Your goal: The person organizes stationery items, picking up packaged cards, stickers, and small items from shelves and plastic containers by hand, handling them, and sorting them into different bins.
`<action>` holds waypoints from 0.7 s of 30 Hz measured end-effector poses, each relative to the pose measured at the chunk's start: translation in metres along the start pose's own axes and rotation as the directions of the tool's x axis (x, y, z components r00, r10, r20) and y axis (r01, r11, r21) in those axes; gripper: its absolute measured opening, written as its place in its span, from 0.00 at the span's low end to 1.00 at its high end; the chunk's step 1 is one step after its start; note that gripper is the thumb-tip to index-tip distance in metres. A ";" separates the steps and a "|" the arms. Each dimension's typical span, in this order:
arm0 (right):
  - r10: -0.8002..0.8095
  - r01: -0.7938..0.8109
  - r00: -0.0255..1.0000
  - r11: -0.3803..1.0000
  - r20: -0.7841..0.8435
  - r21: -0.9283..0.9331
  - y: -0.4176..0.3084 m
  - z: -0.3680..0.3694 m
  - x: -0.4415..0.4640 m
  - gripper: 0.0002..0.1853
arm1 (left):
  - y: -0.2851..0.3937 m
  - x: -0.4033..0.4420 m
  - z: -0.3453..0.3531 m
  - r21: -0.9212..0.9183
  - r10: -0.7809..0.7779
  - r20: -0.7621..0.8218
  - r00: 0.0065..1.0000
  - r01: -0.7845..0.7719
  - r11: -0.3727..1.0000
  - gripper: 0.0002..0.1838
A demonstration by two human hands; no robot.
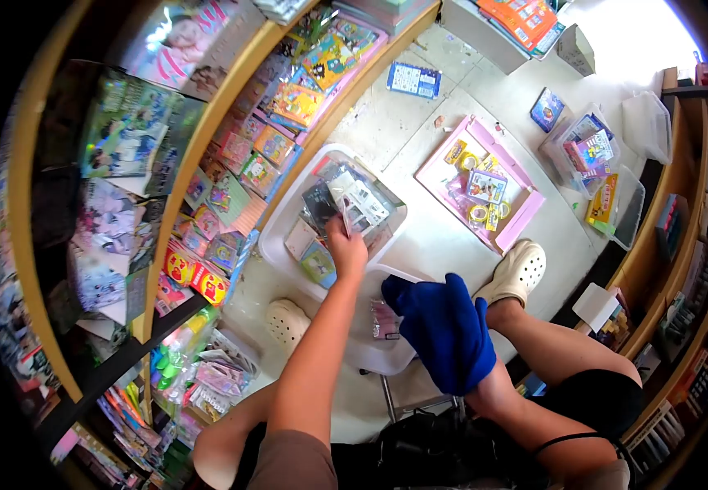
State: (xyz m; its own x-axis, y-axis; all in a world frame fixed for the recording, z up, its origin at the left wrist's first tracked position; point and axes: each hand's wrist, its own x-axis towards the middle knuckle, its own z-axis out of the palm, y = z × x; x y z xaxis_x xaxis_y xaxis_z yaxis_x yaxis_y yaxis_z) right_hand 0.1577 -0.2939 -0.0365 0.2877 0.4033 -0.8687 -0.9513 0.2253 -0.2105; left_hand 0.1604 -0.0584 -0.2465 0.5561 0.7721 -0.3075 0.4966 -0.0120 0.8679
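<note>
My left hand (346, 247) is over a white plastic bin (276, 237), its fingers closed on the edge of a clear-wrapped packet (359, 200) with white and grey print. Other packets lie beneath it in the bin, among them a green and yellow one (318, 263). A dark blue cloth (450, 331) covers most of my right hand (489, 388), and its fingers are hidden in the folds. Below the bin, beside the cloth, a second white tray (358, 353) holds some pink packets (385, 319).
Shelves of colourful packets (264, 155) line the left, and wooden shelves (656, 278) the right. A pink box (525, 216) with yellow tape rolls sits on the floor. Clear bins (646, 126) stand beyond it. My feet in cream clogs (519, 269) flank the trays.
</note>
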 end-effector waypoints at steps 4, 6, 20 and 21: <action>-0.100 0.111 0.990 0.987 0.097 -0.118 0.005 -0.003 0.001 0.21 | 0.051 -0.073 -0.026 -0.543 -0.193 0.314 0.929 0.343 0.766 0.32; -0.163 0.199 0.974 0.948 0.158 -0.247 0.011 0.001 0.006 0.22 | 0.060 -0.106 -0.042 -0.417 -0.340 0.545 0.767 0.599 0.683 0.27; -0.435 0.532 0.828 0.411 0.353 -0.741 0.058 0.007 0.002 0.26 | 0.185 -0.247 -0.051 -0.607 -0.204 0.543 0.815 0.549 0.575 0.38; -0.459 0.504 0.838 0.444 0.295 -0.740 0.065 0.008 0.000 0.26 | 0.192 -0.246 -0.054 -0.618 -0.199 0.544 0.815 0.550 0.562 0.37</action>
State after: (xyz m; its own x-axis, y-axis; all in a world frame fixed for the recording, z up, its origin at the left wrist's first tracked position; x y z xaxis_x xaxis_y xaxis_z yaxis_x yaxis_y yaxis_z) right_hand 0.0966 -0.2725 -0.0464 0.7102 0.4967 -0.4989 -0.3598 -0.3531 -0.8636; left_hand 0.0831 -0.2164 0.0170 0.7172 0.2857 -0.6356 0.1728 0.8107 0.5594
